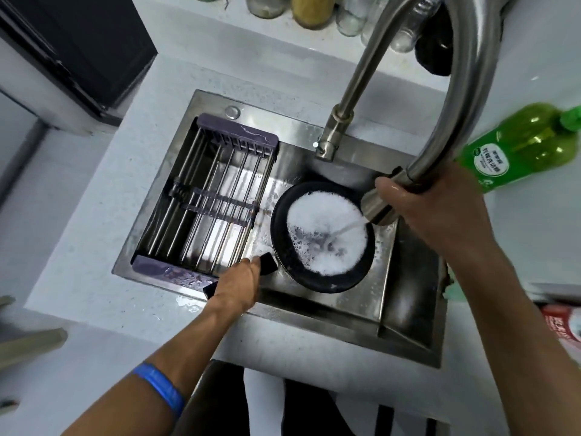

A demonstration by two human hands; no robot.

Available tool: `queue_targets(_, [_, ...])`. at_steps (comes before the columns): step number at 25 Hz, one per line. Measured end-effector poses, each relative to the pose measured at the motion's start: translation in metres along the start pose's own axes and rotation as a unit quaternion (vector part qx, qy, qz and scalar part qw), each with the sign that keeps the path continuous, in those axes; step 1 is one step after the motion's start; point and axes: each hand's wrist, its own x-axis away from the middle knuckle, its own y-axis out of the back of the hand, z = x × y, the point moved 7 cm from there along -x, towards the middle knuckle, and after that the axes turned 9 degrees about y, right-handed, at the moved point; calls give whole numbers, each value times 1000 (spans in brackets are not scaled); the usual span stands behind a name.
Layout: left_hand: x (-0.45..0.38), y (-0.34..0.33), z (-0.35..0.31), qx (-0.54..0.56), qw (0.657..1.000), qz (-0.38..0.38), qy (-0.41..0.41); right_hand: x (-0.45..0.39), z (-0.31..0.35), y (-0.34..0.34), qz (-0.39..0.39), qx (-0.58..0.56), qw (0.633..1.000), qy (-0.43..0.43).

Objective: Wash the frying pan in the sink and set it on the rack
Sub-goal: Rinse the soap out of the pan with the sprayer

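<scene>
Resting in the right-hand part of the stainless steel sink (345, 313), the black frying pan (283, 247) sits upright with its bowl largely filled with white foam (327, 231). Its handle (267, 262) runs toward the lower left and is enclosed by the left hand (239, 284), fingers wrapped fully around it; a short dark length of the handle shows on either side of the fist. The right hand (440, 209) is closed around the spray head (380, 206) of the curved metal faucet (465, 89), thumb on the near side, with the head held just above the pan's right rim. A thin stream of water (345, 229) leaves the head and strikes the foam near the pan's centre, where bubbles have parted and dark pan surface shows. The drying rack (207, 199), made of metal rods with purple end pieces, spans the left part of the sink just beside the pan and carries no items. A blue band (160, 388) circles the left forearm. A green detergent bottle (518, 146) lies tilted on the white counter (94, 278) to the right of the faucet. Several glass jars (314, 11) stand along the counter's far edge, and water droplets mark the sink's front ledge.
</scene>
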Motion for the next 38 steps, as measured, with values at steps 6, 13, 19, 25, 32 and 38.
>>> queue_targets(6, [-9, -7, 5, 24, 1000, 6, -7, 0, -7, -31, 16, -136, 991, 13])
queue_targets(13, [-10, -8, 8, 51, 999, 8, 3, 9, -22, -96, 59, -206, 976, -34])
queue_targets(19, [-10, -8, 6, 60, 998, 1, -1, -20, -18, -100, 18, -243, 969, -39])
queue_targets(25, [-9, -10, 8, 75, 997, 10, -2, -32, -44, -83, 1, -151, 988, -13])
queue_targets(32, [-10, -9, 7, 83, 996, 7, -2, -33, -58, -51, 10, -1, 1000, 12])
queue_targets(38, [-10, -9, 7, 75, 997, 8, 5, -31, -80, -33, 60, 86, 994, -21])
